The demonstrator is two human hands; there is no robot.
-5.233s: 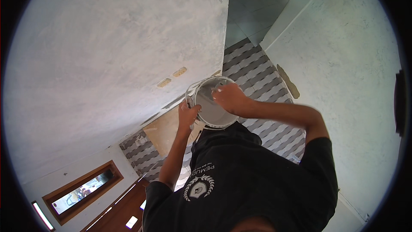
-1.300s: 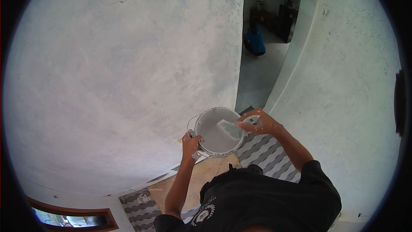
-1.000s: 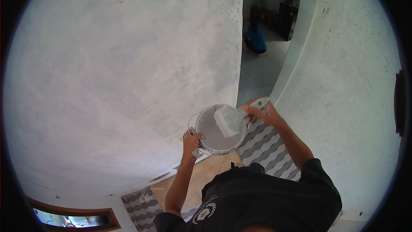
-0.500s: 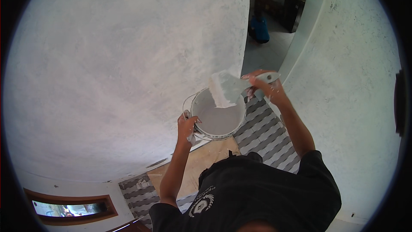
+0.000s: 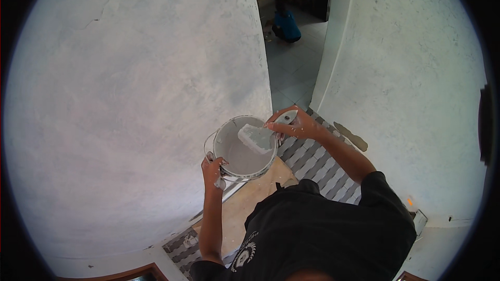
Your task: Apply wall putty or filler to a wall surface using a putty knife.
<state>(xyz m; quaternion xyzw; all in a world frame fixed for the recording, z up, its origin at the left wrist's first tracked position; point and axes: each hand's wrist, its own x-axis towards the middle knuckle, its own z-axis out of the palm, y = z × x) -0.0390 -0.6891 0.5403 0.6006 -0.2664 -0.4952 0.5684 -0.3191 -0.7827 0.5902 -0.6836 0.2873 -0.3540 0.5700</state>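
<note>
In the head view, taking the bucket (image 5: 224, 136) as the clock's centre, a mottled pale wall (image 5: 146, 88) filled the side toward ten; a doorway (image 5: 299, 75) opened at one, where a person in a blue top (image 5: 286, 26) crouched on the floor of the room beyond; a second pale wall (image 5: 411, 99) stood toward three, with a brown patch (image 5: 350, 136) low down on it; grey-and-white patterned tiles (image 5: 333, 174) ran toward four, and a tan board (image 5: 245, 205) lay on the floor at six. The bucket was held in front of the person's black shirt (image 5: 328, 229); smooth greyish paste (image 5: 234, 160) lay in it, and its wire handle (image 5: 205, 144) looped out at nine. The left hand (image 5: 212, 170) gripped the rim at eight, thumb over the edge, other fingers partly hidden; the right hand (image 5: 301, 124), at two, was closed round a flat tool (image 5: 256, 136), whose paste-coated edge pointed toward eight over the bucket's mouth; whether it touched the paste below could not be told.
</note>
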